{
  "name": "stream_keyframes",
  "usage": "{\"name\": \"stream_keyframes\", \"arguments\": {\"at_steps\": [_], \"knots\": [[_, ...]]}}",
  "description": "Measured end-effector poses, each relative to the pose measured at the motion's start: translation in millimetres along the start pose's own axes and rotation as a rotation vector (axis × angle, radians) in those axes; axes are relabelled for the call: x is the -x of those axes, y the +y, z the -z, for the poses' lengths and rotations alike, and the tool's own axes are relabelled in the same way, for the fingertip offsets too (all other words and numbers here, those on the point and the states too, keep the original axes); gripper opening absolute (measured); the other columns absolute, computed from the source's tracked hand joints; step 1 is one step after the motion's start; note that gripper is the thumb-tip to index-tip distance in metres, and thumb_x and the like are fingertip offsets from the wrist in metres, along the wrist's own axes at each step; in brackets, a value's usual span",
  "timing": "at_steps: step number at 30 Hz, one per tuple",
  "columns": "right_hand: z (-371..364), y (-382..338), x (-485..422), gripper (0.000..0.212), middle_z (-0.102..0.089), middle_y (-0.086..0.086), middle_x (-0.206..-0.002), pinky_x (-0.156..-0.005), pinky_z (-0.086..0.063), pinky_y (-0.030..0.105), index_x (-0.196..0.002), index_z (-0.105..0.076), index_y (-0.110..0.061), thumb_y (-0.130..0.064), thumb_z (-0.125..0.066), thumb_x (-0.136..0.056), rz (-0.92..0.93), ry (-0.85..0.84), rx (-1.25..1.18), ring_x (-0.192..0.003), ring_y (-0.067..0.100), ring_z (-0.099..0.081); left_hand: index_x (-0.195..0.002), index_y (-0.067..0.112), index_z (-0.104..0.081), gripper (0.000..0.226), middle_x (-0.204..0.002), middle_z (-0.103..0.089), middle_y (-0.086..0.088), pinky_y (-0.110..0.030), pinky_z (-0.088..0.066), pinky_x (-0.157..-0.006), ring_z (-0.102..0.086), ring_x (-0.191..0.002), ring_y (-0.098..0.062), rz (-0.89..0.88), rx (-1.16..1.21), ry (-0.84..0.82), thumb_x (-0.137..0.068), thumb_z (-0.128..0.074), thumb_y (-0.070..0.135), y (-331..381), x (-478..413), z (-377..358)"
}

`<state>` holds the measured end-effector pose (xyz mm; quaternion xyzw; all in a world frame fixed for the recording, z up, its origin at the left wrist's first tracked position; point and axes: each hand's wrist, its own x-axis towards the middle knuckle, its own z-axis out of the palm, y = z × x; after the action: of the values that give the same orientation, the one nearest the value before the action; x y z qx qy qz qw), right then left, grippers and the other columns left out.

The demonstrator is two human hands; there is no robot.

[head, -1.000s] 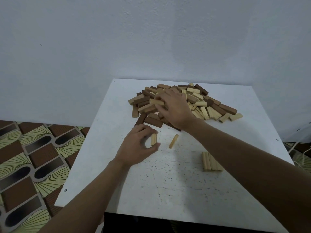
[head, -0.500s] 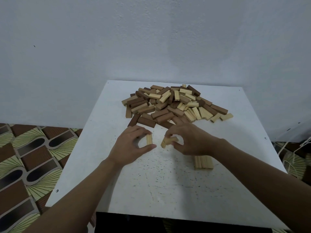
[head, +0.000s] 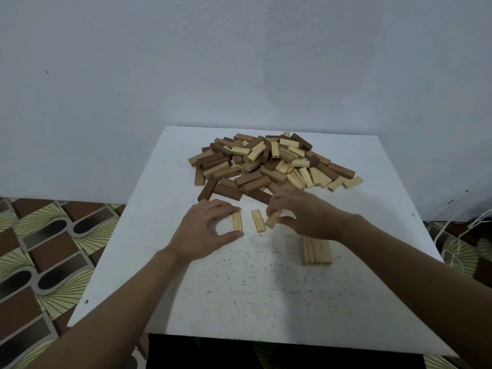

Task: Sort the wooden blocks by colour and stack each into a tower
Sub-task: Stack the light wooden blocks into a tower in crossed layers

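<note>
Your left hand (head: 203,230) pinches a pale block (head: 237,221) end to end near the table's (head: 239,302) middle. Your right hand (head: 306,217) pinches a second pale block (head: 272,220), likely to line up a layer. The mixed pile (head: 271,163) lies by the far edge.

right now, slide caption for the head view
Sorting: left hand grips one light block, right hand pinches a second block, third block lies between, mixed pile behind.
</note>
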<state>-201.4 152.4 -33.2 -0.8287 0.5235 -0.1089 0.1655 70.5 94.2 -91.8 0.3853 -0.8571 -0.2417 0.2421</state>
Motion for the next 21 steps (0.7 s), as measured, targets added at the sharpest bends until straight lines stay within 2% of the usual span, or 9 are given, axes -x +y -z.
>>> {"name": "stream_keyframes", "arguments": {"at_steps": [4, 7, 9, 11, 15, 19, 21], "knots": [[-1, 0, -2, 0.02, -0.058, -0.009, -0.105, -0.083, -0.044, 0.023, -0.099, -0.069, -0.022, -0.004, -0.065, -0.091, -0.004, -0.01, 0.026, -0.1, 0.007, -0.049, -0.129, 0.04, -0.066, 0.054, -0.122, -0.057, 0.026, -0.038, -0.042, -0.098, -0.052, -0.107, -0.004, 0.005, -0.054, -0.042, -0.083, -0.071, 0.067, 1, -1, -2], [-2, -2, -5, 0.017, -0.059, -0.007, -0.104, -0.076, -0.048, 0.024, -0.102, -0.069, -0.019, -0.009, -0.071, -0.089, -0.038, 0.071, 0.017, -0.092, 0.008, -0.054, -0.136, 0.038, -0.061, 0.059, -0.126, -0.053, 0.022, -0.043, -0.034, -0.104, -0.046, -0.119, -0.005, 0.044, -0.055, -0.098, -0.084, -0.07, 0.065, 6, -4, -2], [1, -3, -4, 0.015, -0.062, -0.005, -0.098, -0.071, -0.049, 0.026, -0.102, -0.071, -0.015, -0.01, -0.072, -0.088, -0.063, 0.123, -0.001, -0.084, 0.009, -0.057, -0.143, 0.037, -0.055, 0.071, -0.128, -0.049, 0.019, -0.042, -0.028, -0.106, -0.041, -0.124, -0.003, 0.074, -0.063, -0.158, -0.081, -0.069, 0.069, 13, -8, -4], [7, -3, -3, 0.019, -0.066, -0.007, -0.095, -0.071, -0.053, 0.026, -0.104, -0.072, -0.015, -0.015, -0.075, -0.086, -0.111, 0.102, -0.041, -0.08, 0.006, -0.061, -0.145, 0.036, -0.052, 0.08, -0.127, -0.047, 0.019, -0.04, -0.026, -0.106, -0.039, -0.124, -0.002, 0.077, -0.062, -0.174, -0.077, -0.068, 0.074, 18, -11, -9], [12, -5, -2, 0.036, -0.071, -0.008, -0.101, -0.072, -0.054, 0.018, -0.111, -0.073, -0.016, -0.026, -0.085, -0.078, -0.237, -0.042, -0.113, -0.084, 0.003, -0.065, -0.142, 0.031, -0.058, 0.084, -0.123, -0.048, 0.017, -0.04, -0.03, -0.104, -0.045, -0.119, -0.005, 0.073, -0.043, -0.192, -0.071, -0.071, 0.074, 24, -17, -16], [4, -8, -6, 0.041, -0.072, -0.008, -0.103, -0.07, -0.047, 0.012, -0.112, -0.075, -0.017, -0.023, -0.088, -0.074, -0.223, 0.002, -0.108, -0.084, 0.001, -0.062, -0.136, 0.027, -0.063, 0.073, -0.12, -0.051, 0.015, -0.043, -0.036, -0.108, -0.051, -0.113, -0.008, 0.094, -0.002, -0.187, -0.074, -0.081, 0.061, 28, -25, -18], [0, -8, -7, 0.04, -0.073, -0.006, -0.106, -0.071, -0.045, 0.011, -0.112, -0.076, -0.017, -0.021, -0.088, -0.073, -0.199, 0.032, -0.133, -0.085, -0.001, -0.06, -0.135, 0.025, -0.065, 0.069, -0.119, -0.053, 0.014, -0.036, -0.041, -0.105, -0.053, -0.109, -0.006, 0.093, 0.009, -0.191, -0.076, -0.082, 0.056, 31, -28, -18]]}}
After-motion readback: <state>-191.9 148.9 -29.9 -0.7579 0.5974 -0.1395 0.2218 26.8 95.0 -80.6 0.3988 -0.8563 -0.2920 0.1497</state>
